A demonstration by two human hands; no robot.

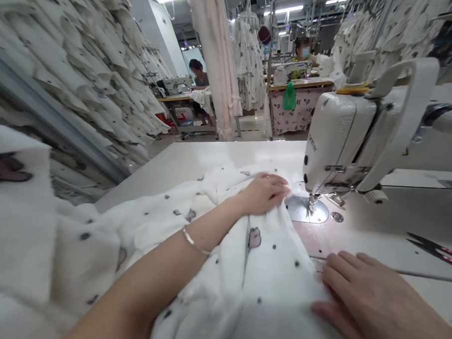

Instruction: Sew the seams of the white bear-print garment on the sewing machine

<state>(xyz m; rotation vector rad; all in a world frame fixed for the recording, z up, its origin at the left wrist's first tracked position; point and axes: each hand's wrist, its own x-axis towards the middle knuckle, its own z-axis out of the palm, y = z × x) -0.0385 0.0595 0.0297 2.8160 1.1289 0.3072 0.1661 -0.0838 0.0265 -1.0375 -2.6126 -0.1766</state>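
White fabric (277, 271) printed with dark dots and small pinkish figures spreads over the sewing table, bunched toward the left. My left hand (264, 193), a bangle on its wrist, has its fingers closed on the fabric's edge, just left of the metal needle plate (302, 210). Nearer to me, my right hand (378, 296) is at the same edge, thumb over the cloth and fingers bent; their tips are partly hidden. Behind the plate stands a white sewing machine (339, 139), its presser foot (311, 205) apart from the fabric.
Black thread snips with red handles (438, 248) lie at the right on the table (212, 151). Rows of printed garments (84, 68) hang at the left, and pale pink cloth (215, 64) hangs ahead. Two people work at other machines farther back.
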